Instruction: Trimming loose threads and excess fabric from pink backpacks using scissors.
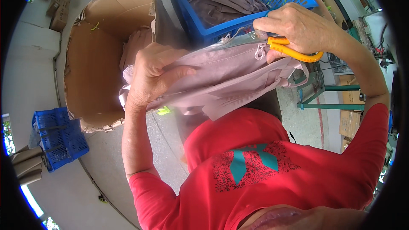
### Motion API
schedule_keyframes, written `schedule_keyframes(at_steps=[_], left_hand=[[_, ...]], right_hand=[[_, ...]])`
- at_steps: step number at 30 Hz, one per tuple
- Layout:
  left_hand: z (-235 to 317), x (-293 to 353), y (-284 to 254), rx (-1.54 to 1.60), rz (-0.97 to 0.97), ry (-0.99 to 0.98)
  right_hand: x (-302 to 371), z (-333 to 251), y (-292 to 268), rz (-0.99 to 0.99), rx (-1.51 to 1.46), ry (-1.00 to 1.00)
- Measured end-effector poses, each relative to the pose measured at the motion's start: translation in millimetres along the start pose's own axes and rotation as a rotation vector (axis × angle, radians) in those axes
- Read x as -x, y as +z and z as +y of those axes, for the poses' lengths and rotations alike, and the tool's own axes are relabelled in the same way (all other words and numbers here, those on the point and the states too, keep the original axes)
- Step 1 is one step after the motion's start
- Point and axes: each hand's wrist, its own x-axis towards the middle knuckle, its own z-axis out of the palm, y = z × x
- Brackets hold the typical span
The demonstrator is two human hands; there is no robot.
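Observation:
A dusty-pink fabric bag (pixel 221 66) is stretched between my two hands, with a zipper pull and a clear plastic strip along its upper edge. My left hand (pixel 155 74) is closed on the bag's left end, thumb lying over the cloth. At the upper right corner my right hand (pixel 298 30) pinches the bag's edge. That same hand also keeps orange-handled scissors (pixel 298 53) in its palm; their blades are hidden. Straps of the bag hang at its right end.
An open cardboard box (pixel 96 72) with pink cloth in it stands at the left. Beyond the bag is a blue plastic crate (pixel 204 30) of similar bags (pixel 226 4). More blue crates (pixel 59 136) sit far left, and a green metal frame (pixel 332 106) stands right.

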Motion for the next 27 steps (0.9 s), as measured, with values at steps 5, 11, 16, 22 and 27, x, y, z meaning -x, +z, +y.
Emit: schedule_keyframes(at_steps=[5,11,16,22,27], left_hand=[[5,4,-2,-0.121,-0.04,-0.045],[-11,44,-27,-0.007,0.14,-0.489],[-44,78,3,0.726,0.417,-0.627],[-39,75,1,0.736,0.389,-0.599],[-36,74,4,0.734,0.461,-0.562]], right_hand=[[3,4,8,0.002,0.01,-0.02],[10,3,16,0.044,-0.086,0.069],[10,2,17,-0.004,-0.089,0.088],[1,-2,11,-0.022,-0.05,0.055],[-8,-4,18,0.039,-0.071,-0.032]])
